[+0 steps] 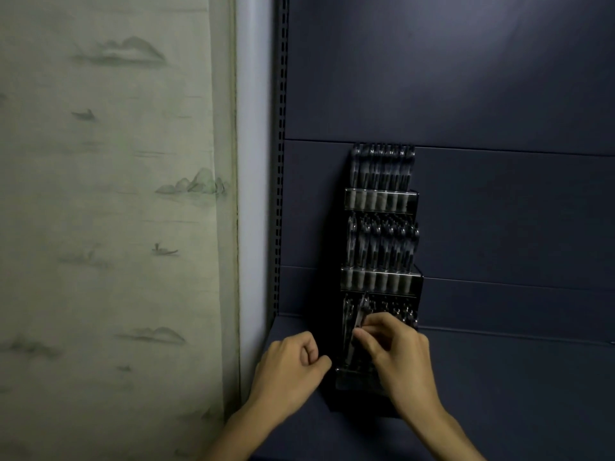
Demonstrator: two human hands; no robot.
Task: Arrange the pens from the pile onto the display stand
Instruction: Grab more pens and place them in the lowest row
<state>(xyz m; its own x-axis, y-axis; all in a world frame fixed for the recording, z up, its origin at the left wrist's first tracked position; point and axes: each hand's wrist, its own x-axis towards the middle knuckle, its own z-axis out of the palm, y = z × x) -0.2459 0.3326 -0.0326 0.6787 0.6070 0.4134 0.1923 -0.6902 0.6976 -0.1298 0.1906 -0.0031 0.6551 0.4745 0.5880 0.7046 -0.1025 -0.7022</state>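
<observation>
One display stand [382,201] stands low in the middle of the frame, against the dark blue back panel [482,78] of a shelf unit. It is a dark, stepped rack with three tiers, each fronted by a pale clear strip. The upper two tiers hold rows of dark pens with shiny clips, about seven or eight across; the exact count is blurred. The bottom tier holds more pens, too dim to count.

Two hands show at the bottom of the frame. The right hand [399,354] pinches one pen [361,314] at the left of the bottom tier, its fingers curled round the barrel, the pen tilted slightly. The left hand [289,364] sits just left of the stand, its fingers curled in, holding nothing visible.

A pale curtain [113,194] printed with mountains and boats fills the left of the frame
</observation>
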